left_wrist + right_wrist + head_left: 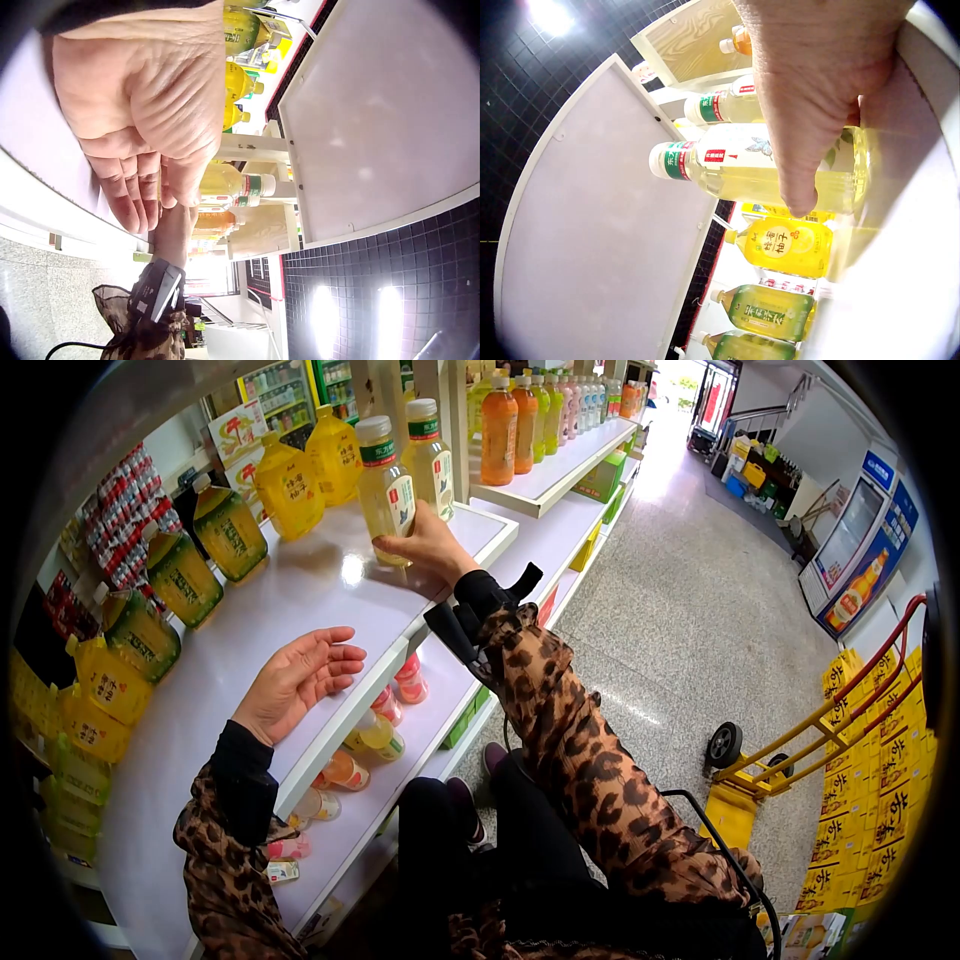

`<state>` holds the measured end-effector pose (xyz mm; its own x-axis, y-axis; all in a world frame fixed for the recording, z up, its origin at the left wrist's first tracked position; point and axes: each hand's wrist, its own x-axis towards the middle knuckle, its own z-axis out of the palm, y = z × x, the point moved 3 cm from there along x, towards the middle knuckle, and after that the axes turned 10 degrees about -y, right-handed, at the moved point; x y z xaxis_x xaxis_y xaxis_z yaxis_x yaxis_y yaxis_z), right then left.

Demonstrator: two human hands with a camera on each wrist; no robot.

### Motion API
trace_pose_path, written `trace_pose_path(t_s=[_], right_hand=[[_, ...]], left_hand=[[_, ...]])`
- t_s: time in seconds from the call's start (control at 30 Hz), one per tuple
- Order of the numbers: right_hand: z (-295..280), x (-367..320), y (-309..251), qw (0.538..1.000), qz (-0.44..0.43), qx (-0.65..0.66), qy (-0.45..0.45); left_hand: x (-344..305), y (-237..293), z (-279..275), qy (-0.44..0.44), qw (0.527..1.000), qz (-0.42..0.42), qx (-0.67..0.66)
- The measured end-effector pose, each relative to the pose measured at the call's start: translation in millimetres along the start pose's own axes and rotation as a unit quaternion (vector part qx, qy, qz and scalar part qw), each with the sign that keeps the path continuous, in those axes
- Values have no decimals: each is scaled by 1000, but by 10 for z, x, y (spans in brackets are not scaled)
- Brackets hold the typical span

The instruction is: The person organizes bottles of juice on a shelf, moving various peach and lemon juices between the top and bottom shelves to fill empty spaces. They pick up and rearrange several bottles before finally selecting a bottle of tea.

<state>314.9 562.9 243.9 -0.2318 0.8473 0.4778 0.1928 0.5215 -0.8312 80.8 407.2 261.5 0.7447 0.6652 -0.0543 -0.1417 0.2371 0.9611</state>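
Two pale yellow bottles with white caps and green neck bands stand side by side near the shelf's end in the head view. My right hand (pixel 430 548) grips the nearer bottle (pixel 387 495) low on its body; the other bottle (pixel 430 460) is just beyond it. In the right wrist view the thumb of my right hand (pixel 802 112) lies across the gripped bottle (pixel 742 161). My left hand (pixel 300 682), palm up with fingers loosely bent and holding nothing, is over the shelf's front edge (pixel 345 735). The left wrist view shows the palm of my left hand (pixel 142 112).
Yellow bottles (pixel 290 485) and green-labelled bottles (pixel 185 580) line the shelf's far side. Orange bottles (pixel 498 435) stand on the adjoining shelf. Several bottles lie on the lower shelf (pixel 430 710). A yellow hand truck (pixel 790 760) and yellow cartons (pixel 870 790) are at right.
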Motion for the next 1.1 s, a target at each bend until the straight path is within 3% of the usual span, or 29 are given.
trace_pose_path(t_s=[0.3, 0.47, 0.57, 0.83, 1.1], right_hand=[[-8, -30, -56, 1000, 16, -15, -18], [0, -3, -21, 998, -26, 49, -19], [-9, 30, 6, 999, -26, 21, -21], [-21, 7, -20, 1000, -3, 17, -9], [-12, 11, -32, 999, -2, 36, -15]], left_hand=[[-3, 7, 9, 8, 1000, 1, 7], [-15, 8, 6, 3, 1000, 24, 18], [-26, 25, 0, 16, 999, 41, 30], [-16, 43, -236, 130, 967, 147, 161], [4, 9, -254, 122, 970, 106, 179]])
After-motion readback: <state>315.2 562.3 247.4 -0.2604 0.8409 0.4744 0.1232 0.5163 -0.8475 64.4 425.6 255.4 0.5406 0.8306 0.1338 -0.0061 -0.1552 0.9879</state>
